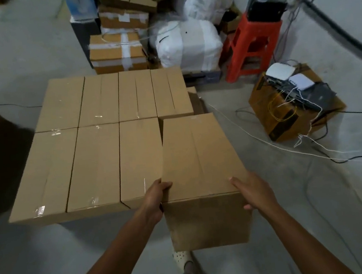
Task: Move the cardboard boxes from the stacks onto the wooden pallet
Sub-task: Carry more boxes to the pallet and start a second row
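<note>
A plain brown cardboard box (199, 157) is held in front of me, tilted, its far end at the right end of the near row of boxes. My left hand (155, 198) grips its near left corner, thumb on top. My right hand (255, 192) grips its near right corner, fingers curled over the side. Several taped cardboard boxes (100, 135) lie in two rows to the left, tops level. The wooden pallet is hidden under them.
Behind the rows stand taped cartons (119, 52), white sacks (188, 41) and a red plastic stool (253, 46). At the right a box with network devices (292, 104) sits on the floor, with cables (287, 146) trailing over the grey concrete. My foot (183, 258) shows below the held box.
</note>
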